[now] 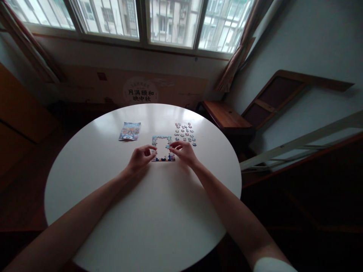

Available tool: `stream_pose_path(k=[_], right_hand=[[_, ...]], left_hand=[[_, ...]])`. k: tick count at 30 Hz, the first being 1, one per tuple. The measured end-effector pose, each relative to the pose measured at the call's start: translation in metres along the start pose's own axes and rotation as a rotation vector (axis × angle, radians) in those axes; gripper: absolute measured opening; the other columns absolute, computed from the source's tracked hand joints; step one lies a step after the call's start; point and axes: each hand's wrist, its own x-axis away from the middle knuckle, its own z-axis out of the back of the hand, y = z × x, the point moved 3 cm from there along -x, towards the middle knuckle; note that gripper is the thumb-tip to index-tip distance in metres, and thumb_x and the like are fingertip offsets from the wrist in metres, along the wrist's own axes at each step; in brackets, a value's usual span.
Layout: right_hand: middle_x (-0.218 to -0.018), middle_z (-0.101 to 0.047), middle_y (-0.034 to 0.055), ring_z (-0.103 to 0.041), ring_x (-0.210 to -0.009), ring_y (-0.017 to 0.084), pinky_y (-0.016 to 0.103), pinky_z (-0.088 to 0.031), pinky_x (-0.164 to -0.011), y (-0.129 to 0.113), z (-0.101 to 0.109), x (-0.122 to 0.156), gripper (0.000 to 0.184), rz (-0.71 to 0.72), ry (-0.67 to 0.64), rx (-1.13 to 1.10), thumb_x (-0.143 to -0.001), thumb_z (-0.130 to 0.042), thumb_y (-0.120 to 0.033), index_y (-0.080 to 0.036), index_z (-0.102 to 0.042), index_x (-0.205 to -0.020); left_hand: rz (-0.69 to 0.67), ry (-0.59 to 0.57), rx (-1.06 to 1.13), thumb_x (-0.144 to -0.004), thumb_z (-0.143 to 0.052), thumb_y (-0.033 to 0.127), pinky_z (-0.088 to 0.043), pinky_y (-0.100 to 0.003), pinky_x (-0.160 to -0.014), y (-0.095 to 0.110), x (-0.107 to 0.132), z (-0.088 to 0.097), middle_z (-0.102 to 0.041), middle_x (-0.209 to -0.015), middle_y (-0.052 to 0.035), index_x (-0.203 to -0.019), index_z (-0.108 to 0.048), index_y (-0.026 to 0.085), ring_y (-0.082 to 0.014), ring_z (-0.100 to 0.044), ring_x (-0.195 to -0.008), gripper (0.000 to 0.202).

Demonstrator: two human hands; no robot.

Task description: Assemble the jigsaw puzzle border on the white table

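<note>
The fingers point(153, 148) of the left hand point(139, 158) are drawn into a closed pinch, thumb against forefinger, right at the left border of a small jigsaw puzzle point(161, 138). Whether a piece sits between them is too small to tell. The right hand point(185, 152) mirrors it from the other side, its thumb and forefinger nearly closed at the puzzle's right border and the other fingers curled behind. Between the two pinches lies the puzzle, flat on the round white tabletop point(147, 211); its coloured border is joined all round and its middle is bare. Just beyond the right fingers, further from the person, a cluster of loose puzzle pieces point(185, 133) is spread out, each one apart from the next. Beyond the left fingers and off to their left lies a printed colourful packet point(129, 131), well clear of the puzzle. Both bare forearms reach in from the near edge. Past the tabletop's far side stand a cardboard box point(140, 94) with printed characters, a wooden bench point(227, 118) and a barred window point(170, 22).
</note>
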Motion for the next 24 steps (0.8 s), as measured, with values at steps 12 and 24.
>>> stream_pose_path(k=[12, 24], right_hand=[[-0.076, -0.073, 0.0053, -0.066, -0.068, 0.015, 0.029, -0.055, -0.068, 0.005, 0.010, -0.002, 0.010, -0.025, 0.094, 0.037, -0.073, -0.071, -0.024, -0.016, -0.073, -0.080], [-0.076, -0.073, 0.0054, -0.066, -0.068, 0.015, 0.030, -0.055, -0.068, 0.002, 0.008, -0.002, 0.011, -0.031, 0.076, 0.044, -0.074, -0.070, -0.023, -0.016, -0.073, -0.081]], left_hand=[[0.208, 0.024, -0.678, -0.085, -0.054, 0.043, -0.028, -0.026, -0.053, 0.002, 0.001, 0.021, -0.067, -0.067, -0.0053, -0.068, -0.066, 0.020, -0.0175, -0.056, -0.058, 0.030], [0.209, -0.042, -0.696, -0.085, -0.052, 0.044, -0.029, -0.028, -0.056, 0.004, 0.000, 0.020, -0.065, -0.066, -0.0066, -0.068, -0.064, 0.021, -0.0199, -0.056, -0.059, 0.032]])
